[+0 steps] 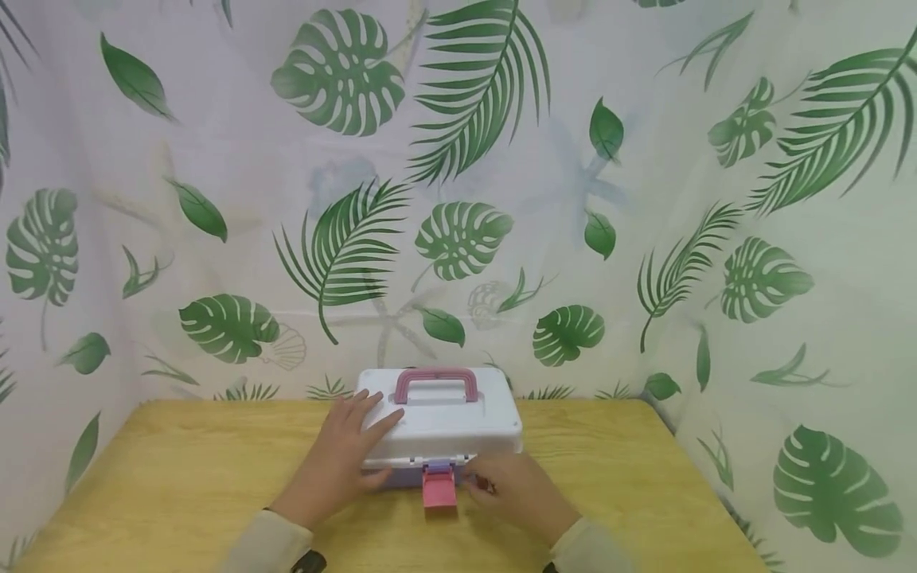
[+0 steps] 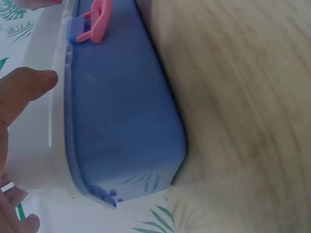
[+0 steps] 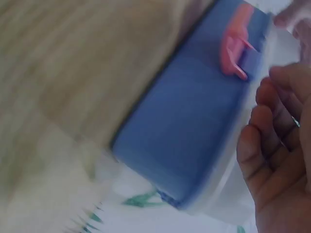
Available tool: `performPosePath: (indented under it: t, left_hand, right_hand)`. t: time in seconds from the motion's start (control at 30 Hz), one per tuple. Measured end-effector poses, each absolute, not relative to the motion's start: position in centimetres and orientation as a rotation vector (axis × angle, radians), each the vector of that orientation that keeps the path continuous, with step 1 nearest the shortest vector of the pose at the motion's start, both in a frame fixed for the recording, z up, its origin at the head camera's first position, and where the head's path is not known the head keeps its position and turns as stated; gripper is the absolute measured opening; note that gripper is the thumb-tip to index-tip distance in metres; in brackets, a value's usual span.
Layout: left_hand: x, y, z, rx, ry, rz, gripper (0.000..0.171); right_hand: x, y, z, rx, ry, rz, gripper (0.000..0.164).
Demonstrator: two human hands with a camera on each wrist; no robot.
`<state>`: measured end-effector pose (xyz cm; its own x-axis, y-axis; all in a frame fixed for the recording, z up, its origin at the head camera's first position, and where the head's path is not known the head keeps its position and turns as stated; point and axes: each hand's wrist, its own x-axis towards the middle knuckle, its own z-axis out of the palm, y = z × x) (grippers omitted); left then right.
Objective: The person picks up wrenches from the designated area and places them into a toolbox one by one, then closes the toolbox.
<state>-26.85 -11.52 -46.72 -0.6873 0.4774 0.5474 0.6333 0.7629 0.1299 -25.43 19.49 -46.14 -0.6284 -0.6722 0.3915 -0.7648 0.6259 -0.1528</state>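
A storage box with a white lid point(image 1: 447, 426), a blue body point(image 2: 121, 107) and a pink carrying handle point(image 1: 435, 374) stands on the table. At its front centre the pink latch point(image 1: 439, 489) is swung out and down, away from the lid. My left hand point(image 1: 337, 458) rests on the lid's left side, fingers spread and thumb near the front edge. Just right of the latch is my right hand point(image 1: 517, 487). In the right wrist view its fingers point(image 3: 265, 128) are loosely bent beside the lid's edge, with nothing visible between them and the latch apart from them.
The box stands near the back edge of the wooden table point(image 1: 609, 477). Behind and at both sides hangs a white cloth point(image 1: 501, 334) printed with green leaves.
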Motion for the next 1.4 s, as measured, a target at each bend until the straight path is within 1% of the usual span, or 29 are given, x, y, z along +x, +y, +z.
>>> performPosePath:
  t: [0.17,0.27,0.33,0.43,0.57,0.7,0.87,1.03,1.2,1.3,1.4]
  left_hand:
    - [-26.9,-11.1,-47.5,-0.833,-2.489,-0.489,0.081]
    - [-26.8,-10.9,-47.6,-0.807,-2.503,-0.509,0.08]
    - [-26.9,-10.8,-47.7,-0.794,-2.497,-0.505,0.079]
    - [-27.0,-10.6,-48.0,-0.783,-2.482,-0.477,0.08]
    - [-26.9,-10.4,-48.3,-0.771,-2.481,-0.472,0.083]
    - [-26.8,-10.3,-48.4,-0.76,-2.499,-0.499,0.084]
    - [-26.7,-10.3,-48.4,-0.754,-2.48,-0.502,0.084]
    - [-26.7,-10.4,-48.3,-0.757,-2.413,-0.519,0.084]
    - [-26.7,-10.3,-48.2,-0.763,-2.377,-0.554,0.082]
    - [-26.6,-10.2,-48.2,-0.765,-2.377,-0.566,0.081]
    - [-26.7,-10.1,-48.3,-0.765,-2.38,-0.567,0.081]
  right_hand:
    - [-25.7,18.6,-47.7,1.241,-2.703,0.4,0.011]
    - [-25.8,18.2,-48.4,1.23,-2.706,0.331,0.017]
    - [-25.9,18.0,-48.8,1.204,-2.719,0.277,0.018]
    - [-25.8,17.8,-49.0,1.183,-2.725,0.201,0.015]
    - [-25.6,17.6,-48.9,1.182,-2.73,0.139,0.008]
    - [-25.1,17.7,-48.5,1.201,-2.689,0.154,0.004]
    - [-24.7,18.1,-47.8,1.201,-2.497,0.337,0.01]
    - [-25.3,17.7,-47.2,1.063,-2.37,0.462,0.013]
    - [-26.0,17.0,-47.2,0.941,-2.323,0.322,0.017]
    - [-25.8,16.7,-47.4,0.973,-2.265,0.235,0.019]
    - [-25.6,16.5,-47.7,1.012,-2.231,0.19,0.025]
